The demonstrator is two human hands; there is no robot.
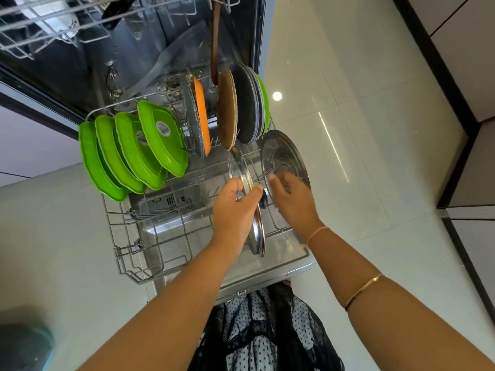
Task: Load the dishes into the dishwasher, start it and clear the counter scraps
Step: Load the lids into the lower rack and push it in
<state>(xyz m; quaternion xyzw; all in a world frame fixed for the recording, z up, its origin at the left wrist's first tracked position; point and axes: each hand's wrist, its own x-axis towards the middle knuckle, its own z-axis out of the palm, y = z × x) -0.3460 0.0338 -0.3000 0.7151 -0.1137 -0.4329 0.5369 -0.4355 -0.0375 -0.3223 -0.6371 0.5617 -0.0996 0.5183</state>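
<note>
The dishwasher's lower rack (134, 253) is pulled out over the open door. My left hand (235, 210) grips the rim of a glass lid with a steel rim (241, 167), held on edge over the rack's middle. My right hand (292, 199) reaches past the lid's dark knob (263, 200) with fingers curled near a round steel plate (284, 153) standing at the rack's right side; whether it holds anything is hidden. Several green plates (134, 151) lean in the left row.
Behind stand a grey speckled plate with an orange one (202, 116), a brown pan (227, 111), dark pans and a green plate (263, 100). The upper rack (53, 25) hangs pulled out at top left. Glossy white floor tiles (361, 129) lie to the right.
</note>
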